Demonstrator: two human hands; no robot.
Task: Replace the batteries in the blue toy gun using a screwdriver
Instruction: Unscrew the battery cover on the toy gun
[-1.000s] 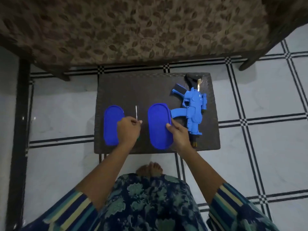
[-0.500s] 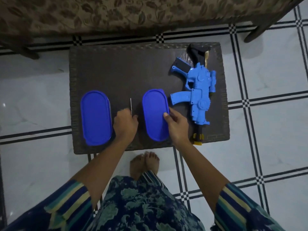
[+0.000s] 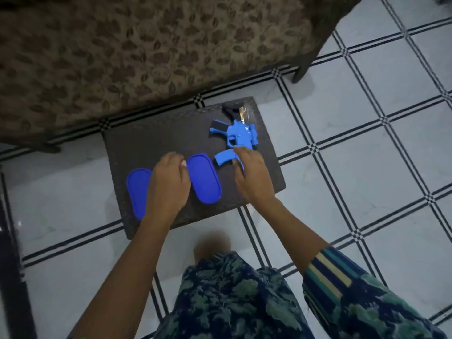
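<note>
Blue plastic marks the toy gun (image 3: 241, 137), which lies at the far right of the dark table (image 3: 156, 133) with its black stock toward the sofa (image 3: 146, 50). The right hand (image 3: 253, 178) has left the right lid (image 3: 205, 179) and gone over to the gun. Its fingers now curl over the near half of the body, thumb beside the curved magazine, so it seems to be taking hold. The left hand (image 3: 168, 183) has stayed between the 2 lids with its fingers curled under. The screwdriver's thin shaft, which stood out of it half a second ago, is hidden, so I cannot tell whether the hand is pinching the tool. My reading is that the gun is about to be lifted or turned to find the battery cover; no screw is touched yet.

The left lid (image 3: 137, 189) lies partly under the left wrist. The patterned sofa stands just beyond the table's far edge, on a tiled floor (image 3: 367, 155). Nothing lies over the gun, though the right lid sits just beside it, and the picture is blurred.
</note>
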